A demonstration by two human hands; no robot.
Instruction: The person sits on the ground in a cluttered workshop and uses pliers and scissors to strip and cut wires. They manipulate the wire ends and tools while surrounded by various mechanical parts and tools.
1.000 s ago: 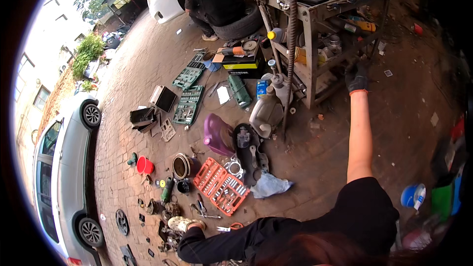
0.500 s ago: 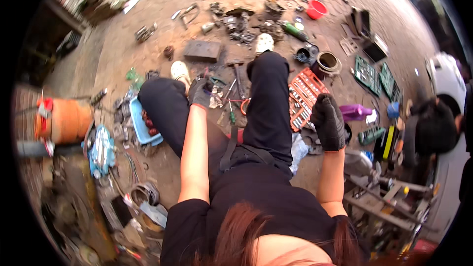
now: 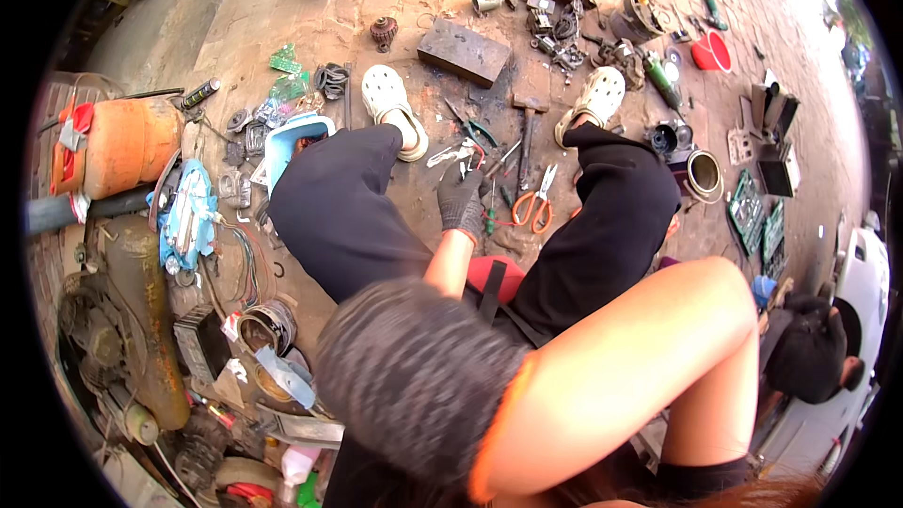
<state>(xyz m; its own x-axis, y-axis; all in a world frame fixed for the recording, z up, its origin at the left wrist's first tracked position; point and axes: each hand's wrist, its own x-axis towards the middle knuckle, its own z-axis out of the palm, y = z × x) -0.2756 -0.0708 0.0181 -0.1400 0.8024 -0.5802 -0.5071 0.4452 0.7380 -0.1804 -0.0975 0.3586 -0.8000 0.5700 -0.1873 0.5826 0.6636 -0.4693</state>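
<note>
My left hand, in a dark grey glove, is low between my knees with its fingers closed. What it pinches is too small to make out. Just beyond its fingertips lie pliers with teal handles and a pale crumpled scrap. On its right are a screwdriver with a green handle and orange-handled scissors. Farther off, a hammer lies near a dark metal block. Close to the camera, my right hand is raised across my chest, gloved and smeared, its fingers not distinct.
A light blue basin stands beside my left leg. Farther left are an orange cylinder and greasy machine parts. Ahead lie engine parts and a red bucket. At right, green tool cases lie near a crouching person and a white car.
My right hand has swung from beside my right knee inward and up, close to the camera. My left hand stays low between my legs. The view has shifted, exposing the scissors and pliers.
</note>
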